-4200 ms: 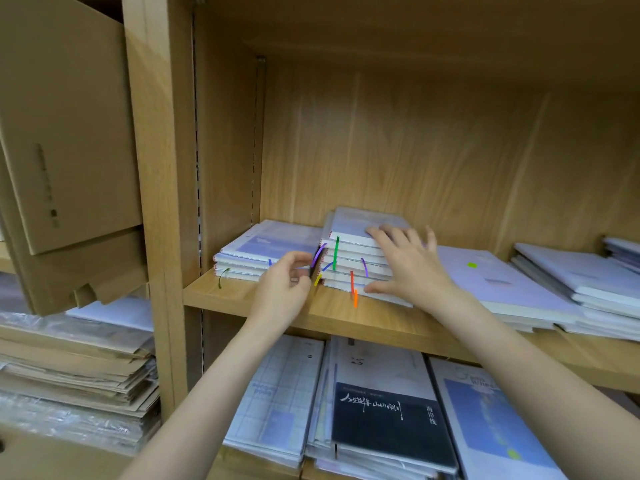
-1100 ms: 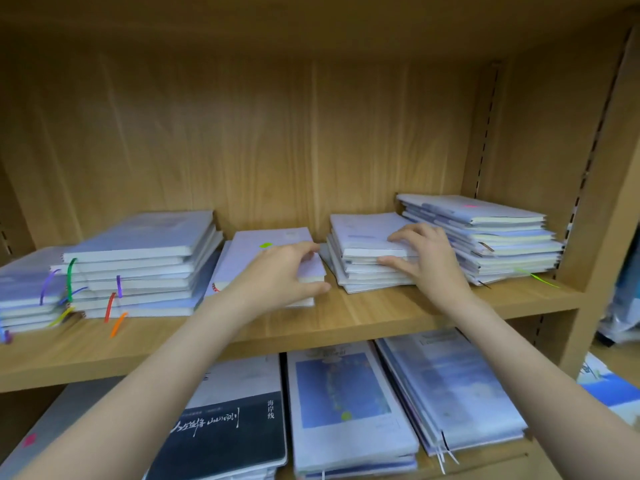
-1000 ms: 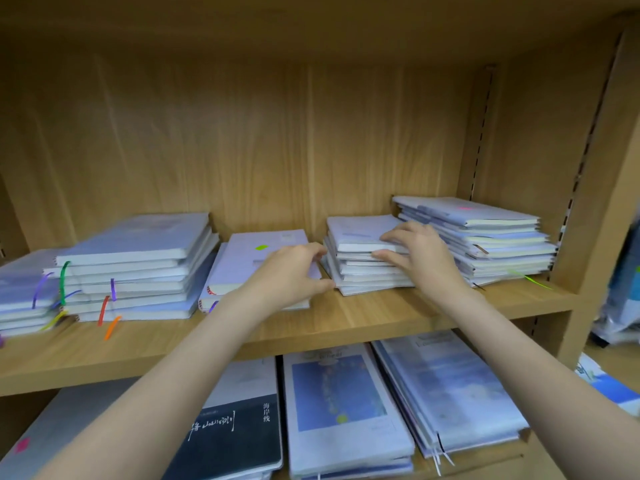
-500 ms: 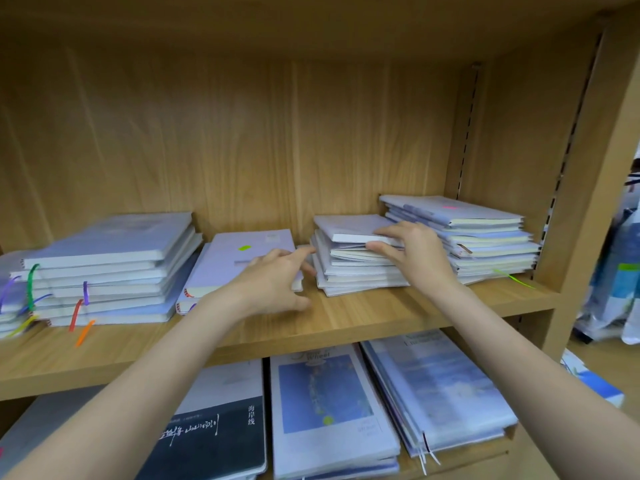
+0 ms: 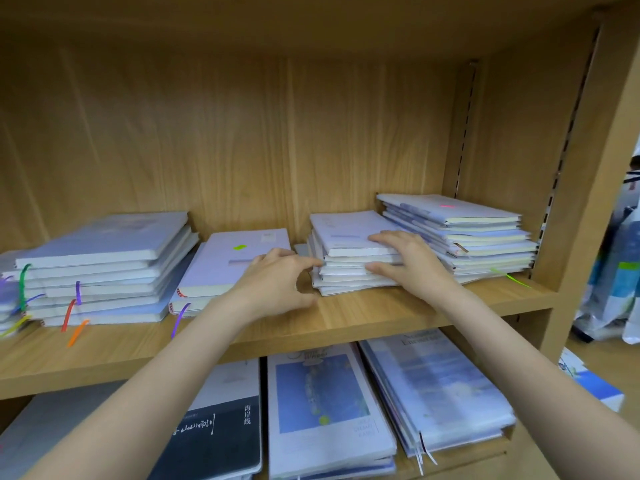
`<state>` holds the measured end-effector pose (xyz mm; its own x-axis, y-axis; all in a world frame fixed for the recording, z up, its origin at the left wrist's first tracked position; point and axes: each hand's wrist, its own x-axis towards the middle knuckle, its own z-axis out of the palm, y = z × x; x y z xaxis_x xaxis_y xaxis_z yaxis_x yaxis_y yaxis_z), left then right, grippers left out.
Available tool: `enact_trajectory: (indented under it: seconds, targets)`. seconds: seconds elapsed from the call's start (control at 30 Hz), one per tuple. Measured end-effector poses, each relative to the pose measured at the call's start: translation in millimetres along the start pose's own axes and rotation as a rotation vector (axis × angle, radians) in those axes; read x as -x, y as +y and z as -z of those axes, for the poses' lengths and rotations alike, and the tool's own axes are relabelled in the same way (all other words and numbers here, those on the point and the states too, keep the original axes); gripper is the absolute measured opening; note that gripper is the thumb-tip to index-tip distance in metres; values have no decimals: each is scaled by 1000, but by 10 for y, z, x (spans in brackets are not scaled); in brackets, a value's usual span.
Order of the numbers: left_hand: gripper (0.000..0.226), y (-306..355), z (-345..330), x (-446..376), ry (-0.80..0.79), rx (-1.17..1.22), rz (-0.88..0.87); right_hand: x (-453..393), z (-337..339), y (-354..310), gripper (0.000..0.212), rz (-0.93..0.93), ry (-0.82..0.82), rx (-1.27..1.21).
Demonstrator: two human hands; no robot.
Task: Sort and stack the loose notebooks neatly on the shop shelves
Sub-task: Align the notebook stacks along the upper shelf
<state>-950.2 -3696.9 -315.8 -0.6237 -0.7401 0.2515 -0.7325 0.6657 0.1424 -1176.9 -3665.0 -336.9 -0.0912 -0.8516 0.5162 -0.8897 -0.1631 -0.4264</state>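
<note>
**Small stack squared between two hands**

Since half a second ago, the left hand (image 5: 273, 289) has been brought rightward off the flat lilac notebook (image 5: 235, 261) to the left corner of the small stack (image 5: 349, 254), while the right hand (image 5: 412, 268) has been kept on that stack's front right.

The small stack is found on the upper shelf (image 5: 346, 317), between the lilac notebook on its left and the tall right stack (image 5: 457, 233) just beside it. Its notebooks are laid flat, long axis running front to back, with edges visibly staggered.

The right hand is spread over the stack, fingers laid straight across the top cover and front edges, nothing clamped. The left hand is held loosely curled with fingertips at or just short of the stack's left edge; contact cannot be told, and nothing is gripped.

The stack is thus bracketed from both sides, the right hand being nearer. An inward press from left and right is judged to be what is called for to true the edges. More notebooks are seen on the lower shelf (image 5: 498, 462).
</note>
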Motion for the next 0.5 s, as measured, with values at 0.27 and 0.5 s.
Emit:
enact_trajectory:
  seconds: [0.27, 0.5]
  targets:
    - [56, 0, -267, 53, 293, -309, -39, 22, -72, -54, 42, 5, 188, 173]
    - [50, 44, -298, 131, 343, -254, -70, 29, 54, -135, 42, 75, 178, 277]
